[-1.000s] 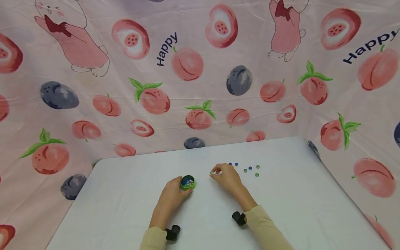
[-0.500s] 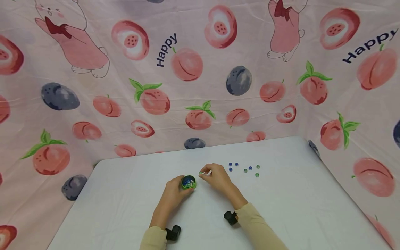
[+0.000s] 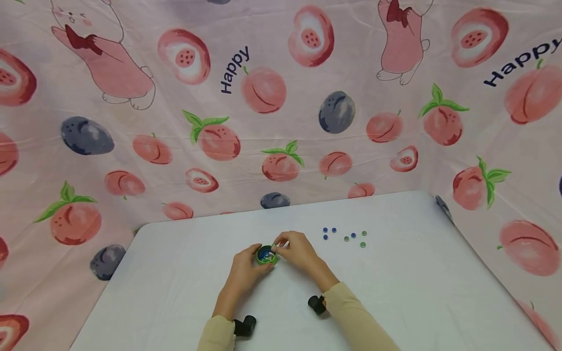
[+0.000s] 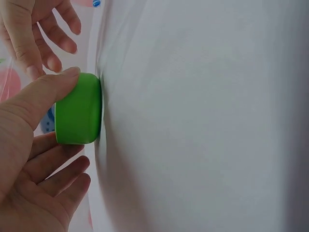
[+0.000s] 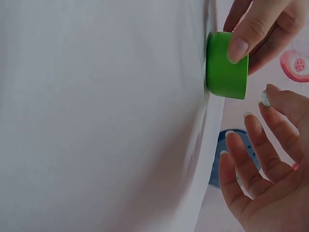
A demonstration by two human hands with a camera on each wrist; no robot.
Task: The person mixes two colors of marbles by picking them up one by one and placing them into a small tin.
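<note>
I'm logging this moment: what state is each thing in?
Green cup: upright, open-topped, holding beads, gripped by the left hand
Pale bead: pinched in the right hand, outside the cup
Four blue beads: loose on the table
Three green beads: loose on the table
Two wrist cameras: both worn

Long, plain beige sleeves (image 3: 357, 314) with small, stubby black wrist cameras (image 3: 248, 325).

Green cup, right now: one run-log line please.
left hand: grips green cup | right hand: pinches bead above cup's rim | cup: upright on table, beads inside | table: four blue beads, three green beads
</note>
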